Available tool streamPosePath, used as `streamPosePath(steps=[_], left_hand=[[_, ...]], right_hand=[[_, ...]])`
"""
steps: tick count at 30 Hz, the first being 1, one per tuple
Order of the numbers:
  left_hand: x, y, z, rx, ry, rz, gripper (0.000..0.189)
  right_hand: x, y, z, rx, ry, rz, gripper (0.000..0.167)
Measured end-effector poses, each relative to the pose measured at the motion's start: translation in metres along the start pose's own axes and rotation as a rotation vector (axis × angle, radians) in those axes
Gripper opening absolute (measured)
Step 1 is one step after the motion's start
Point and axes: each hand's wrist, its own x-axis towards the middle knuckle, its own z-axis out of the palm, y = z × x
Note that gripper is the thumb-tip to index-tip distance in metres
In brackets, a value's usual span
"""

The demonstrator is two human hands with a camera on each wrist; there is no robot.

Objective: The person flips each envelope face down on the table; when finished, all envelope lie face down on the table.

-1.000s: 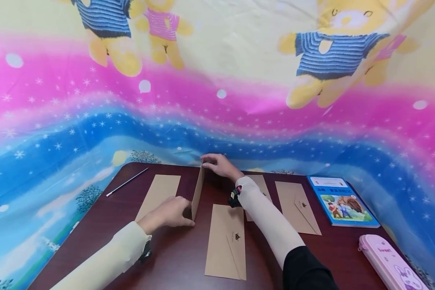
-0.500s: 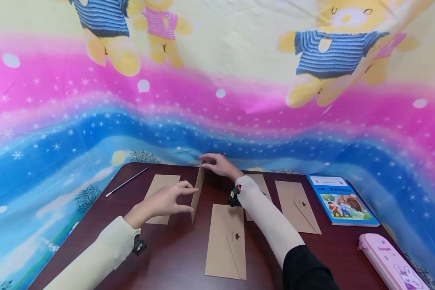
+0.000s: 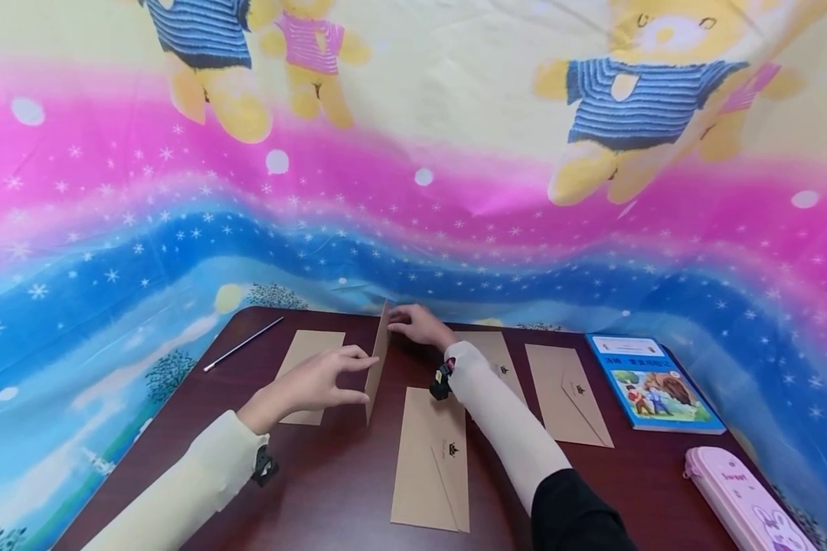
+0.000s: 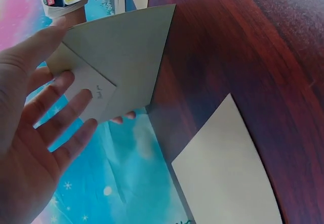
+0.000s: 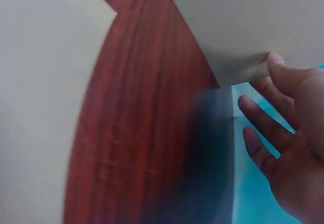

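A kraft-paper envelope [image 3: 379,360] stands upright on its long edge on the dark red table. At its near end is my left hand [image 3: 313,380], fingers and thumb spread apart. In the left wrist view those spread fingers cross in front of the envelope's flap side [image 4: 131,57]. My right hand [image 3: 423,325] is at the far end, on the right side. Its fingers are loosely spread and the thumb tip is against or very near the envelope's end [image 5: 233,67] in the right wrist view; contact is hard to tell.
Flat envelopes lie to the left [image 3: 303,344], in front [image 3: 427,474], behind my right arm [image 3: 489,344] and at the right [image 3: 558,383]. A thin rod [image 3: 244,344] lies far left. A blue book [image 3: 651,383] and pink pencil case [image 3: 737,490] are at the right.
My left hand has let go of the envelope's near end, lifted and spread its fingers. My right fingers have come off the far top corner, slightly down and right. The envelope stays upright.
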Motion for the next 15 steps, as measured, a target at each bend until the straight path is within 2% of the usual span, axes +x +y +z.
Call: streamPosePath(steps=[8, 15], left_hand=[[-0.003, 0.0, 0.009, 0.018, 0.009, 0.015, 0.065], [0.001, -0.002, 0.009, 0.052, 0.05, 0.043, 0.065]], right_hand=[[-0.002, 0.011, 0.022, -0.051, 0.0, 0.068, 0.032], [-0.001, 0.012, 0.021, -0.068, 0.037, 0.069, 0.03]])
